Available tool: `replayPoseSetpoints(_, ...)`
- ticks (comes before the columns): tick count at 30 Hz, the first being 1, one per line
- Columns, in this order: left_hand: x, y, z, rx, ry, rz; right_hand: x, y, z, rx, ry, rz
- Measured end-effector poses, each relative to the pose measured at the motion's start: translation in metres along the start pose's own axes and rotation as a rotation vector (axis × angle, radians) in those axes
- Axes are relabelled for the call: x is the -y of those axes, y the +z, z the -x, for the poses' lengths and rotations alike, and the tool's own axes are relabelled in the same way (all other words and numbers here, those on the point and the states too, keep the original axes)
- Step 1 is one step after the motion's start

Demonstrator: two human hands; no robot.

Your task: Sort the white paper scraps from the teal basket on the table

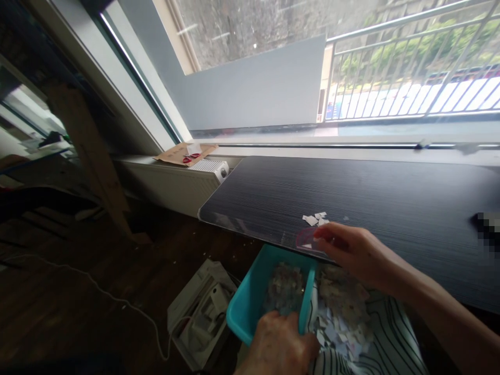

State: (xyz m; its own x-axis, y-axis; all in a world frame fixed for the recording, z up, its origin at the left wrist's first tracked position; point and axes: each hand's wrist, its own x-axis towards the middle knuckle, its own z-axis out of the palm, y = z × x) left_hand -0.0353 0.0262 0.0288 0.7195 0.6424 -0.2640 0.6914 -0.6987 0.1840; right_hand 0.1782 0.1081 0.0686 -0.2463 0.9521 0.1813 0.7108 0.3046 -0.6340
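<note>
the right hand [351, 250] rests at the near edge of the black table [390, 208]. its fingers are curled around a small clear plastic card [308, 239], held flat against the table top. the arm comes in from the right, low, with the wrist bent a little.

the left hand [279, 344] is lower down, close to the body. it grips the near rim of a teal bin [250, 302], with the fingers closed over the edge. the bin sits just under the table edge, below the card. it is partly full of small paper bits [285, 286].

a few white paper scraps [315, 219] lie on the table just past the card, close to it but not touching the hand. more scraps [344, 312] lie heaped on the striped cloth [390, 344] on the lap, right beside the bin.

it looks like the sweeping step: the card stands behind the scraps like a little scraper, and the bin waits below to catch them. the next move would need the card to stay flat on the table and the bin to stay right under the edge, so nothing falls past it.

farther off, a white heater [211, 167] sits by the window [273, 31], with cardboard [183, 153] on top.
</note>
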Motion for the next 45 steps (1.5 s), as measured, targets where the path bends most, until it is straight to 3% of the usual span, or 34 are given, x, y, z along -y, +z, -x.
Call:
replayPoseSetpoints(4,0.001,0.007,0.002,-0.034,-0.012,-0.022,-0.035,-0.02,-0.009,-0.249,0.13,0.103)
replayPoseSetpoints(8,0.001,0.011,0.003,-0.063,-0.033,-0.019,-0.05,-0.027,-0.019,-0.191,0.115,0.174)
replayPoseSetpoints(13,0.005,0.012,0.004,-0.106,-0.055,-0.02,-0.042,-0.026,-0.023,-0.222,0.115,0.226)
replayPoseSetpoints(18,0.008,0.01,0.001,-0.022,-0.034,-0.042,-0.028,-0.023,-0.025,-0.153,0.057,0.193)
replayPoseSetpoints(22,0.006,0.01,0.001,0.0,-0.034,-0.051,-0.021,-0.02,-0.028,-0.179,0.034,0.239)
replayPoseSetpoints(27,0.01,0.023,0.0,-0.026,-0.031,-0.046,-0.02,-0.018,-0.03,-0.114,0.009,0.23)
replayPoseSetpoints(30,0.013,0.029,-0.001,-0.057,-0.026,-0.048,-0.019,-0.019,-0.032,-0.138,0.023,0.263)
replayPoseSetpoints(39,0.006,0.013,0.004,-0.126,-0.003,-0.007,-0.017,-0.027,-0.035,-0.138,0.136,0.386)
replayPoseSetpoints(45,0.006,0.017,0.003,-0.14,-0.008,-0.022,-0.014,-0.023,-0.035,-0.135,0.113,0.385)
